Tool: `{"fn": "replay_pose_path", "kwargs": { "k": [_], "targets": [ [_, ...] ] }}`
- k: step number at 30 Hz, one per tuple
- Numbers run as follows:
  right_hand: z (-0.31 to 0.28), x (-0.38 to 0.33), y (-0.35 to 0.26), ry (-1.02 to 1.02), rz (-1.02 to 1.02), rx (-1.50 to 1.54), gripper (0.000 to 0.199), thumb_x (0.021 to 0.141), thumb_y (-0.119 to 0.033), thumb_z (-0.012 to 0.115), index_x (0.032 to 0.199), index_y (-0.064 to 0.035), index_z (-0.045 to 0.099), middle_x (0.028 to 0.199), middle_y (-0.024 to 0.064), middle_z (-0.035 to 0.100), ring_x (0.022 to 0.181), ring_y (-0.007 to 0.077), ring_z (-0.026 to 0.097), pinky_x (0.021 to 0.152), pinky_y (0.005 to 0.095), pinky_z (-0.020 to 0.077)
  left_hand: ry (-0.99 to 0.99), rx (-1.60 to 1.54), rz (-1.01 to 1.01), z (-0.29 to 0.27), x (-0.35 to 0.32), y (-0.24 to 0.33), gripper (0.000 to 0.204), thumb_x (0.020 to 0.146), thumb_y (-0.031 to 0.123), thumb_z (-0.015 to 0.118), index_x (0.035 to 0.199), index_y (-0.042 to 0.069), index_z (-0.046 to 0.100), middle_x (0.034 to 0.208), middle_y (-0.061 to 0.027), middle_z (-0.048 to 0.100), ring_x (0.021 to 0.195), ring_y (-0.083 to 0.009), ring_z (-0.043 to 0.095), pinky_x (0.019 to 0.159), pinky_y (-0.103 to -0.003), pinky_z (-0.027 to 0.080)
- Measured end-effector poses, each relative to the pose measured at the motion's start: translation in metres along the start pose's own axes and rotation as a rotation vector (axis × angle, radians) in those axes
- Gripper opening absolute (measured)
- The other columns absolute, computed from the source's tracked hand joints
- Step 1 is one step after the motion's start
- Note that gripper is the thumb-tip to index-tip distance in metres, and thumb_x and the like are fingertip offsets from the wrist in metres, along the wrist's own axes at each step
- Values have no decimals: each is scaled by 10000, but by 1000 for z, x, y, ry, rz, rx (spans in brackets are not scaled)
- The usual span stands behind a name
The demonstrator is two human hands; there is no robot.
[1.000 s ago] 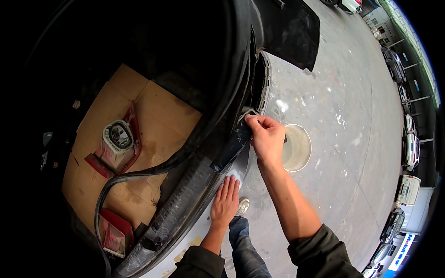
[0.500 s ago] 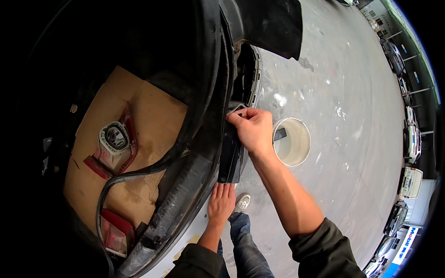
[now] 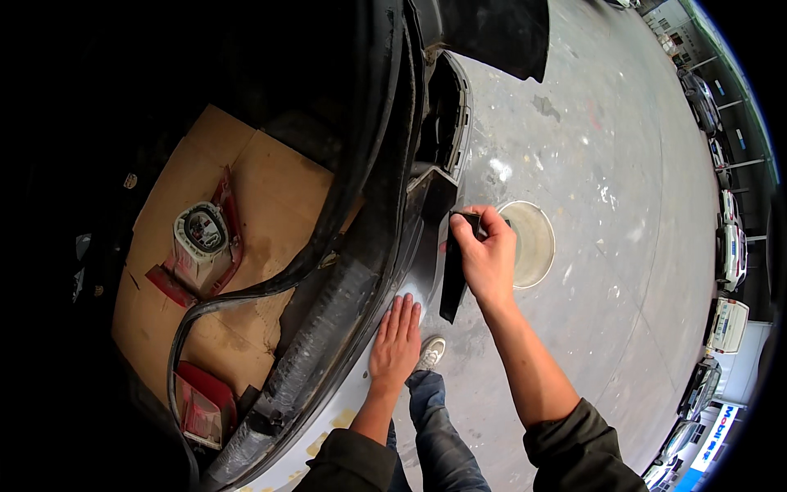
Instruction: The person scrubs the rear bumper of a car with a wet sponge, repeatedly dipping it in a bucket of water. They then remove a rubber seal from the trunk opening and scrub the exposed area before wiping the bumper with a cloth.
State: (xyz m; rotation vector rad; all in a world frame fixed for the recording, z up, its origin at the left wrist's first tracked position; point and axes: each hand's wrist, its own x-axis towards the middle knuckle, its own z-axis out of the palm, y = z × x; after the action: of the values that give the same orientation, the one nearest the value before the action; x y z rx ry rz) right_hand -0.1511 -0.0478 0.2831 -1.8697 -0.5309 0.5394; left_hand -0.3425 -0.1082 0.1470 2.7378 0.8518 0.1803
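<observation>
My right hand [image 3: 489, 261] grips the upper end of a long, flat black strip [image 3: 452, 287] between thumb and fingers. The strip hangs just off the rear edge of a car body, its lower end narrow in this view; I cannot tell its material. Flat on the bodywork [image 3: 426, 254] lies my left hand [image 3: 396, 340], fingers stretched out and holding nothing. The bodywork by the fingertips is grey and dark, with white and yellowish patches lower down.
Inside the open trunk, cardboard [image 3: 275, 197] carries a red tail light [image 3: 197, 262] and another red lamp [image 3: 201, 406]. A loose black rubber seal [image 3: 254, 297] crosses it. A pale bucket [image 3: 537, 250] stands on the grey floor. Parked cars [image 3: 730, 246] line the far right.
The black strip has come away from the bodywork, moved right and turned, still in my right hand. My left hand now lies higher on the panel, its fingertips uncovered.
</observation>
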Motion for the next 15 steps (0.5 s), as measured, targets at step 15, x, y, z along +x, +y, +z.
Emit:
{"fn": "replay_pose_path", "kwargs": {
  "k": [15],
  "targets": [
    [7,7,-3,65,119,265,158,903,-119,716,929,34,687,836,-27,656,735,21,557,634,212,458,4,-37,8,3,0,2,623,921,239,605,1472,43,388,1576,-119,324,1463,-272,292,1182,-395,254]
  ]
}}
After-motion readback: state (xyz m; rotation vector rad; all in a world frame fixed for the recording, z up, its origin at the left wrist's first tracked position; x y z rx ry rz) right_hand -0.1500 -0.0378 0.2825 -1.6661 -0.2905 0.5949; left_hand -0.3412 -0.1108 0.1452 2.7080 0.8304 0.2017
